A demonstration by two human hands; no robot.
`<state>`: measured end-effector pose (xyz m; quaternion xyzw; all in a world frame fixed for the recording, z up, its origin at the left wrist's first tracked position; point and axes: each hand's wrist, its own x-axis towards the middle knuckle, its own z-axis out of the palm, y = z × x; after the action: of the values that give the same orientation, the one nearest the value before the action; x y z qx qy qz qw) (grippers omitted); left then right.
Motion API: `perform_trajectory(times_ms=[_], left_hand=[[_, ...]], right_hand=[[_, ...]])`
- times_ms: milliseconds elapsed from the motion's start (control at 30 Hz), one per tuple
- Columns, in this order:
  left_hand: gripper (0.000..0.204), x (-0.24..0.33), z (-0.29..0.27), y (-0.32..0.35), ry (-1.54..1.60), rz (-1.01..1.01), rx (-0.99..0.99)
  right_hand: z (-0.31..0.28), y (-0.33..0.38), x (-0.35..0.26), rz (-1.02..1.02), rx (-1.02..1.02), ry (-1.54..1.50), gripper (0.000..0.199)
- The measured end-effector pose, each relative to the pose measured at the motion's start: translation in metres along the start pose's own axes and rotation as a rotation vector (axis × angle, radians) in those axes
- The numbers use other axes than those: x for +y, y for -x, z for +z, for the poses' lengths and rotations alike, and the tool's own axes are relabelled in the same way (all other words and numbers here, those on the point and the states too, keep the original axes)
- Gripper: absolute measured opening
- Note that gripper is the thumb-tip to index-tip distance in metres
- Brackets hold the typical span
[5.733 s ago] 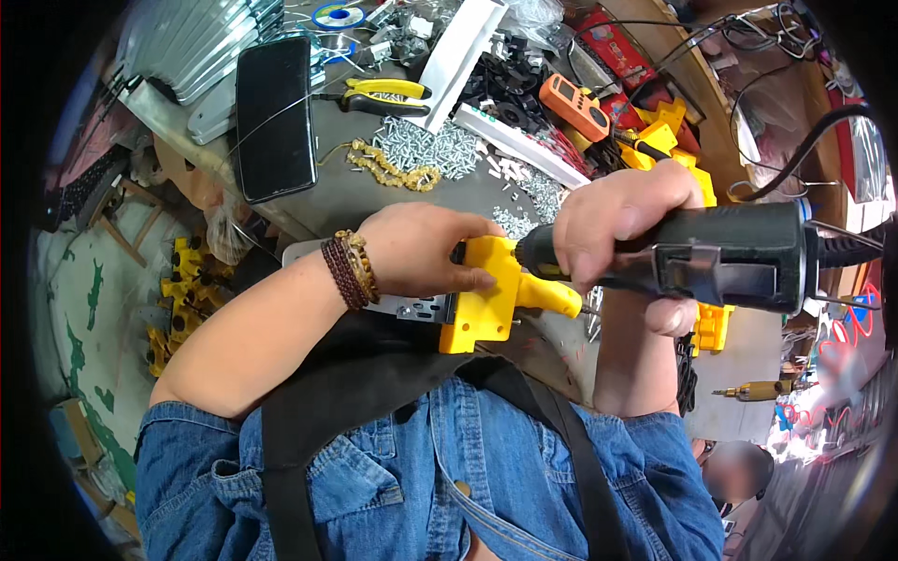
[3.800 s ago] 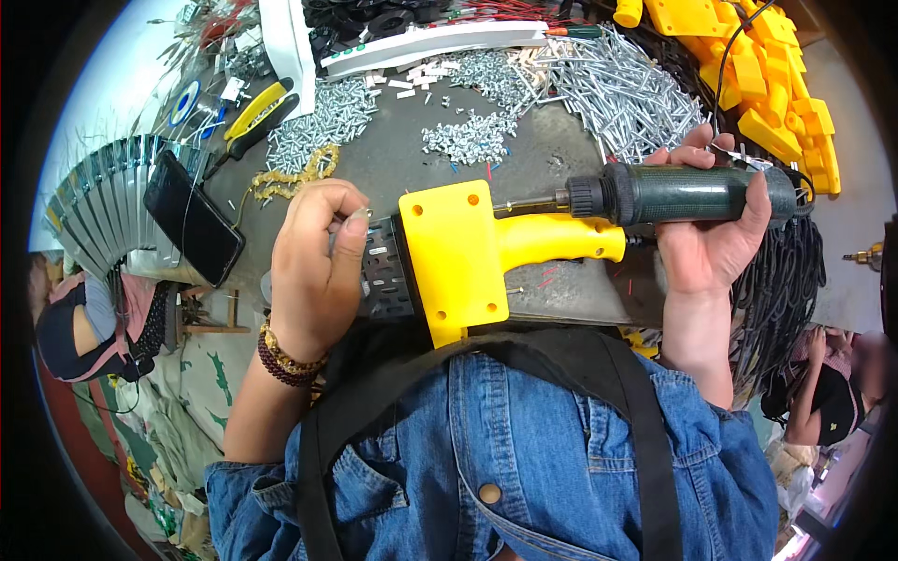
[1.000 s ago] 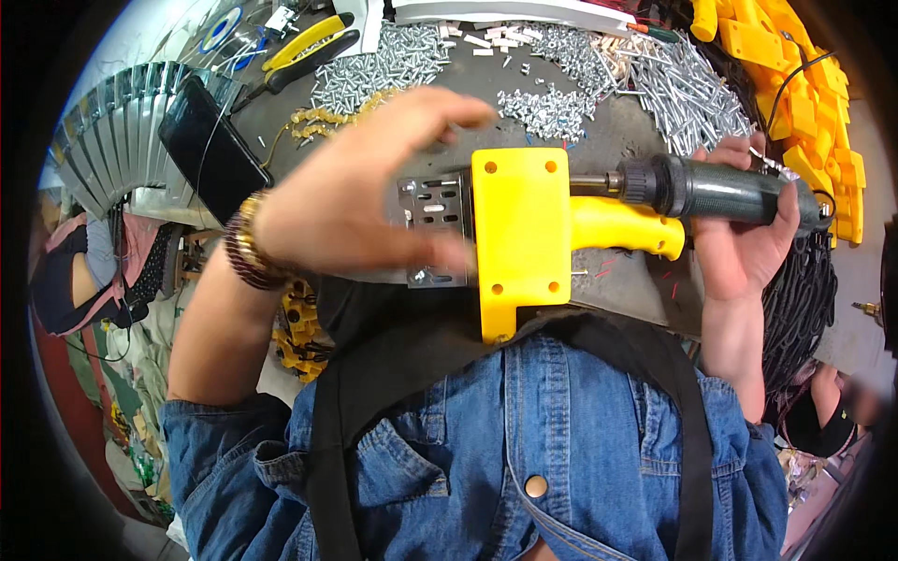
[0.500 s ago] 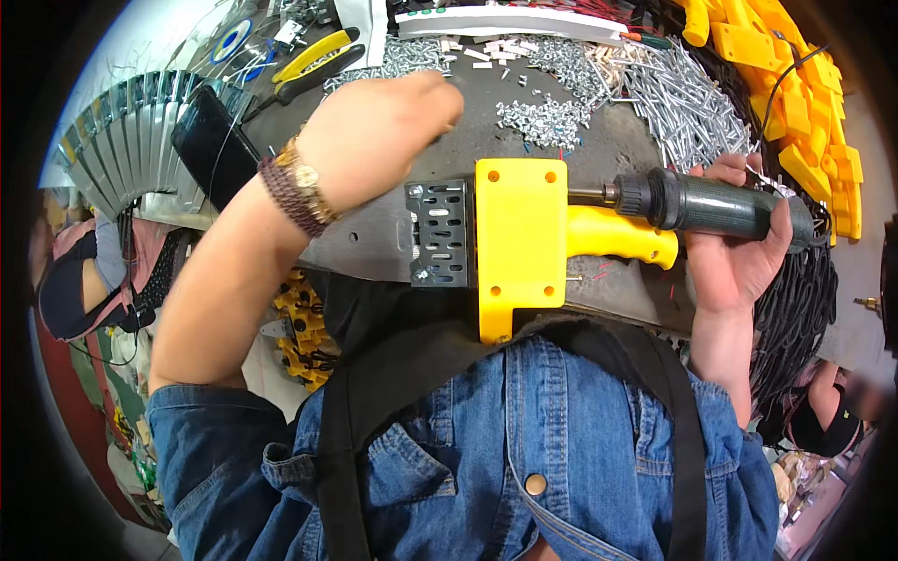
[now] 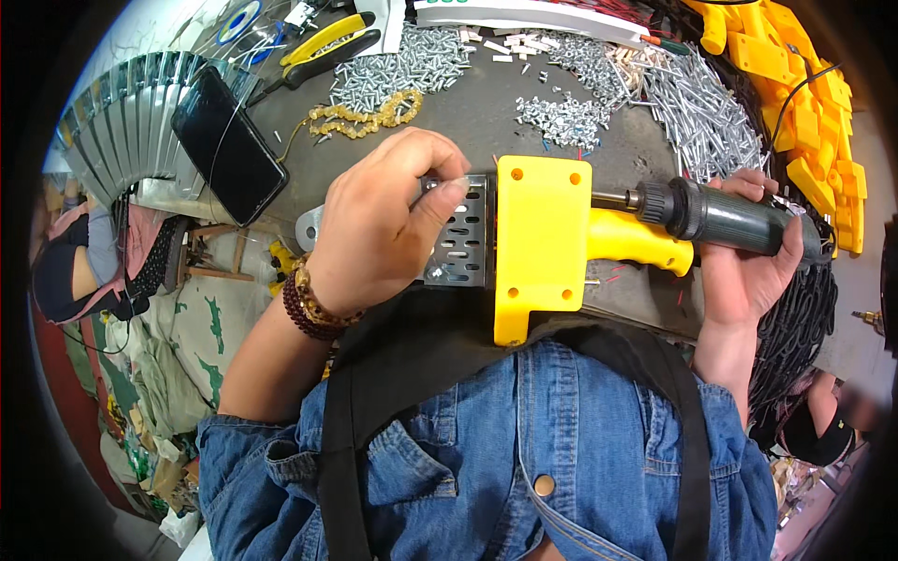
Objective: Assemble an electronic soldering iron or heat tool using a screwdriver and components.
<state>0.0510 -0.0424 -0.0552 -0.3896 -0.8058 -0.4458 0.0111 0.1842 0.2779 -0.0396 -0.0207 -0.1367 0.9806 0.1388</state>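
A yellow plastic tool housing (image 5: 543, 238) with a side handle lies before me, a slotted metal plate (image 5: 470, 229) and a flat metal blade (image 5: 309, 224) extending left from it. My left hand (image 5: 383, 220) is over the plate, thumb and index finger pinched at its upper part. Whatever is between those fingertips is too small or hidden to name. In my right hand (image 5: 739, 280) is a dark green power screwdriver (image 5: 734, 221), gripped from its right end. Its bit points left, by the housing's right side and above the handle.
Beyond the housing lie piles of short screws (image 5: 402, 70), small screws (image 5: 561, 122) and long screws (image 5: 702, 103). A phone (image 5: 229, 145), pliers (image 5: 327, 47) and fanned metal blades (image 5: 122, 122) are at left. Yellow housings (image 5: 795, 93) and black cables (image 5: 795, 327) fill the right. Other people sit at both sides.
My left hand has come back from the screw piles, nearer to me, and is now at the slotted plate. The right hand keeps its hold on the screwdriver.
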Motion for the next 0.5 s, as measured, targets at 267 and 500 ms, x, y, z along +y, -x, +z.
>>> perform_trajectory(times_ms=[267,500], left_hand=[[0.01,0.0005,0.0003,0.0013,0.034,-0.085,-0.042],[0.013,-0.0019,0.0012,0.0012,0.015,-0.008,0.021]], right_hand=[[0.0008,-0.0013,0.0023,-0.005,0.027,-0.038,0.045],[-0.0013,-0.0032,0.0042,0.009,-0.037,-0.04,0.045]])
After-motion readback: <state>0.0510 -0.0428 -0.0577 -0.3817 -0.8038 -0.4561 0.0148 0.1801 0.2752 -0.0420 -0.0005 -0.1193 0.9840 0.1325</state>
